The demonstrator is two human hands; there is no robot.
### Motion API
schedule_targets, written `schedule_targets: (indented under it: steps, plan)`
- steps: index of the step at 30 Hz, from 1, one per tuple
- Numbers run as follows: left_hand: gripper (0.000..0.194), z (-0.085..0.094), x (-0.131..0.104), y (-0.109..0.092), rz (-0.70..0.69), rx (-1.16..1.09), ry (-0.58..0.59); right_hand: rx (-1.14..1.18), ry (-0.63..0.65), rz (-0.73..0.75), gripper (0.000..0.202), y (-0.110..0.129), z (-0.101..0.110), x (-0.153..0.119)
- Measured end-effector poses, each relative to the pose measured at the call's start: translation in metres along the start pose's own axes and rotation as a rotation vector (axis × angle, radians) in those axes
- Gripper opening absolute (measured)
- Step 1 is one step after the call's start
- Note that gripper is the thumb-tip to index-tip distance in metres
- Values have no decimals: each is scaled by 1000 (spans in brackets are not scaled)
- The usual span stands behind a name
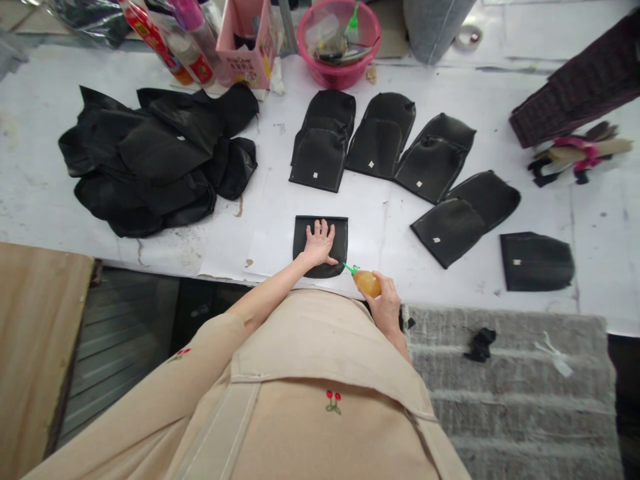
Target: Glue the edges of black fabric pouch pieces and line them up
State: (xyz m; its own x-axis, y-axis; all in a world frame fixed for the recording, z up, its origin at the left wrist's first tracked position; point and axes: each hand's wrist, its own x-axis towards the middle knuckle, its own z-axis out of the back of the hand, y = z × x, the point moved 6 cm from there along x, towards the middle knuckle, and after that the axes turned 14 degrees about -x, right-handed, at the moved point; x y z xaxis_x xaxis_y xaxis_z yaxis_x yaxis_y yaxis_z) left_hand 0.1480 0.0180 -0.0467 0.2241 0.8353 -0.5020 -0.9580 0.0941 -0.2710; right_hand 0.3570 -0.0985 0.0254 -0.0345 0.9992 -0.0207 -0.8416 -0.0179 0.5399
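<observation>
My left hand (319, 244) lies with fingers spread on a black leather-like piece (302, 235), flat on the white table near its front edge. The piece has one straight far edge and a rounded near edge. In my right hand (387, 301) is a squeeze bottle (367, 283) of amber liquid with a green nozzle. The nozzle tip meets the piece's right rounded edge, or is just beside it; I cannot tell whether liquid is coming out.
Several similar black pieces (434, 160) fan out beyond and to the right. A heap of black pieces (155, 153) lies at left. At the back stand a pink box (245, 57), spray cans (155, 40) and a pink basket (339, 75). Grey cloth (505, 407) hangs at front right.
</observation>
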Motion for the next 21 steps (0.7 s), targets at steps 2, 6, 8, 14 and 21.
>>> schedule_targets:
  steps: [2, 6, 8, 14, 21]
  plan:
    - [129, 1, -1, 0, -3, 3, -3, 1, -3, -3, 40, -1, 0, -3]
    - [128, 2, -1, -1, -8, 7, -9, -6, -4, -13, 42, -2, -2, -8]
    - [128, 2, -2, 0, -2, 8, 4, -4, 4, -17, 43, -3, -3, -11]
    - [127, 3, -3, -1, 10, 20, 26, 26, 18, -30, 49, -2, -5, -18]
    - [127, 3, -3, -1, 18, 14, 32, 96, 30, -83, 50, -11, -9, -21]
